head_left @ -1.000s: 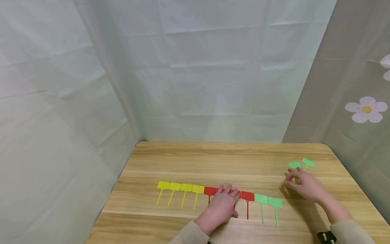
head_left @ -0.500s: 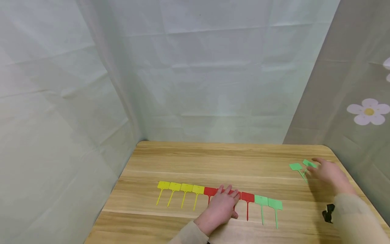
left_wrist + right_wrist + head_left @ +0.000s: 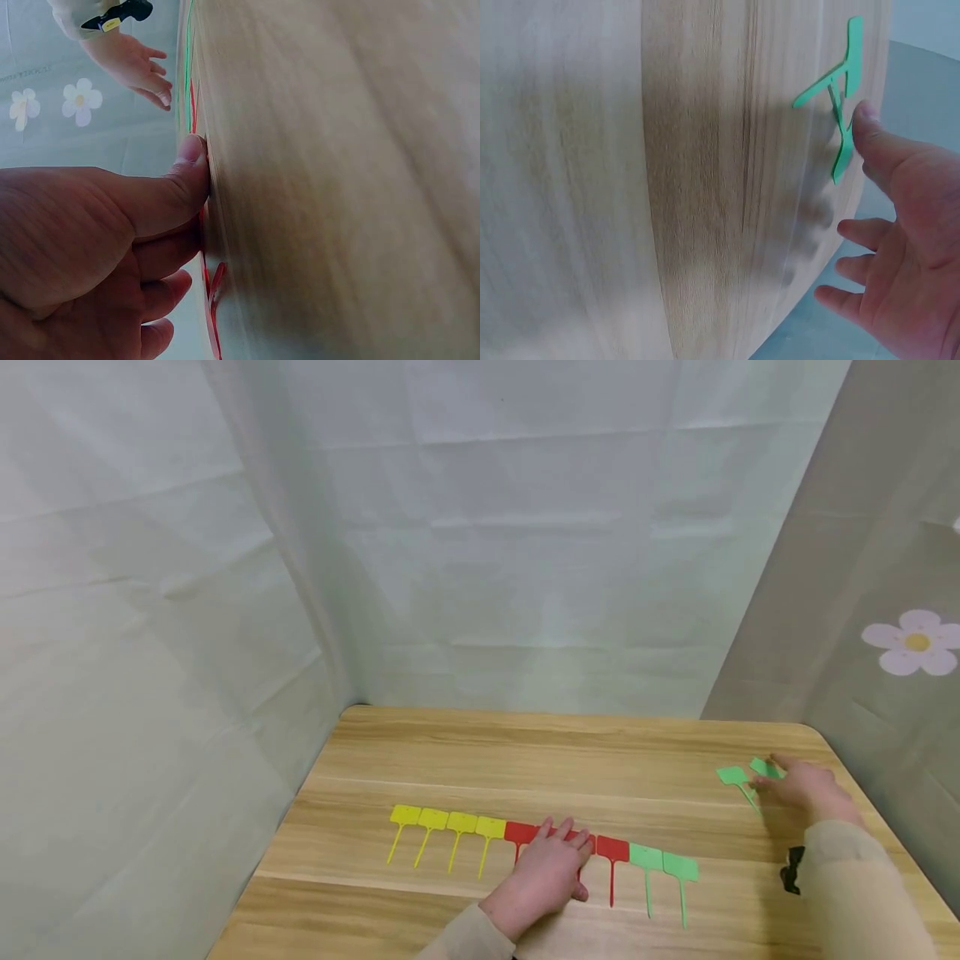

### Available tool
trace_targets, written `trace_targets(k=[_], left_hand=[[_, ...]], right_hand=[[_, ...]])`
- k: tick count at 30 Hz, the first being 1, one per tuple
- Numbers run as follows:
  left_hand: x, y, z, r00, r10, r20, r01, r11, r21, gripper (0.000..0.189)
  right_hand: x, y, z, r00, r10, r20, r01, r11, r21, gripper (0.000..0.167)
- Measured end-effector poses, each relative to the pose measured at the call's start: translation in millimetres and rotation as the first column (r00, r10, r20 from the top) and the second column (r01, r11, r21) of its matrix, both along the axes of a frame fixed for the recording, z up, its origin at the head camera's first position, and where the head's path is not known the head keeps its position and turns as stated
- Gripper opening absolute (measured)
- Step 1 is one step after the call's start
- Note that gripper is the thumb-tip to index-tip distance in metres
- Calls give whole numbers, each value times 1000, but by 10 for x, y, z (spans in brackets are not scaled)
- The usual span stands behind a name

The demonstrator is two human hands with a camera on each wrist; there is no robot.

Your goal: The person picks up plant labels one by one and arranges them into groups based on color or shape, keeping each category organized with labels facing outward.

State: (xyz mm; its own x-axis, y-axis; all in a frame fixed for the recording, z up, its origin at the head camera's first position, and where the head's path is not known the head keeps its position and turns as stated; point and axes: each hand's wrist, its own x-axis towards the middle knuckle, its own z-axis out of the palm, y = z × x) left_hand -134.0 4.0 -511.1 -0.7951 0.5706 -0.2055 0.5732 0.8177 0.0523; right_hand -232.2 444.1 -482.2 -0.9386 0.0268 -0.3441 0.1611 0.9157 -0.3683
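A row of T-shaped tags with thin stems lies on the table: yellow tags at left, red tags in the middle, green tags at right. My left hand rests on the red ones with its fingers extended, covering some of them. At the far right, two loose green tags lie with stems close together, a left one and a right one. My right hand is at the right one, fingers spread. In the right wrist view its thumb is beside a green tag; contact is unclear.
The wooden table has rounded back corners. Pale cloth hangs behind it and at the left. A grey cloth with a white flower print hangs along the right side.
My right hand has moved rightward, from in front of the two loose green tags to the right one. My left hand has stayed on the red tags.
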Motion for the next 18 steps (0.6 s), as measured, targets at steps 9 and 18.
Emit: trace_targets(k=[9, 18], left_hand=[[10, 0, -16, 1000, -2, -5, 2, 1000, 6, 74], [9, -11, -21, 1000, -7, -23, 7, 1000, -3, 75]], right_hand=[[29, -154, -18, 992, -119, 33, 117, 992, 42, 93], [-1, -243, -22, 983, -177, -38, 180, 978, 104, 82]])
